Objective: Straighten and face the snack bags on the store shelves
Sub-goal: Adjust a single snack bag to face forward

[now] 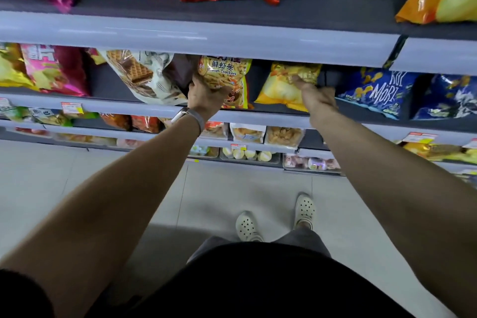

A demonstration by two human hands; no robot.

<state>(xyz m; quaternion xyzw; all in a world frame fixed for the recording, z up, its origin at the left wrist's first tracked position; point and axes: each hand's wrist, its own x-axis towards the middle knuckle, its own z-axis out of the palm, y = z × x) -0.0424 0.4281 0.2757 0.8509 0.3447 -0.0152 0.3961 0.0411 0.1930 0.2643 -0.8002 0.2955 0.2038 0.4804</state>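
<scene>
I have both arms stretched into the second shelf (154, 107) down, one hand per bag, so two facings get squared at once. My left hand (205, 97) is clenched on the lower left corner of the prawn bag (227, 77), thumb on the front and fingers tucked behind, which I judge is the grip for turning its printed face out toward the aisle; the bag stands nearly upright at the shelf's near lip. My right hand (316, 98) reaches further in and pinches the crimped top of the yellow bag (281, 88), which lies tilted back; holding the top seam lets me pull it upright. Just left of the prawn bag, a wafer bag (144, 77) slumps sideways and partly over the lip, so it likely needs doing next. To the right, the blue bag (376, 91) already faces front. The shelf rail above hides both bags' upper edges.
</scene>
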